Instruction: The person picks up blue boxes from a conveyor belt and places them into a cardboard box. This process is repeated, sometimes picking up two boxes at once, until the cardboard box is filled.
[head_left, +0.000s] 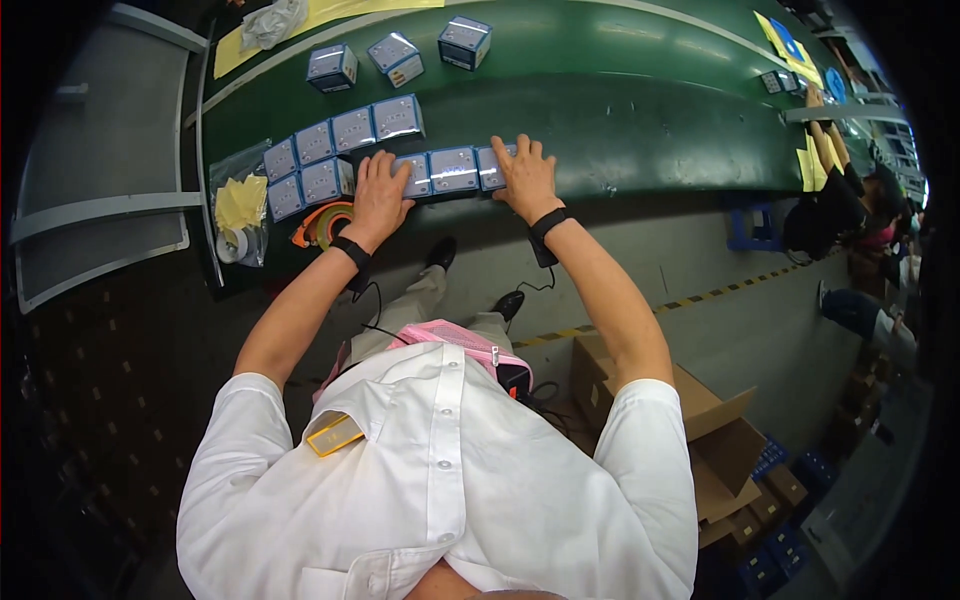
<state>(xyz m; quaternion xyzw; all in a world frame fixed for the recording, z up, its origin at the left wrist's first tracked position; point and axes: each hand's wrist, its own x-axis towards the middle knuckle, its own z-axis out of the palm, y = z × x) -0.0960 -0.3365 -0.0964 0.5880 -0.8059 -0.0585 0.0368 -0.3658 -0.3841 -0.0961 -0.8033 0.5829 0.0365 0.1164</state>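
A short row of small blue-edged cardboard boxes lies along the near edge of the green bench, three of them showing. My left hand grips the left end of this row, thumb on the near side and index finger over the end box. At the right end, my right hand pinches the last box between thumb and index, its other fingers spread beyond it. Behind and left of my left hand stand more matching boxes, packed side by side in two rows. Whatever lies under my left palm is hidden.
Three loose boxes stand farther back on the green bench. An orange tape dispenser and a plastic bag with yellow paper lie at left. Open cartons stand behind me at right. A co-worker's arms reach in far right.
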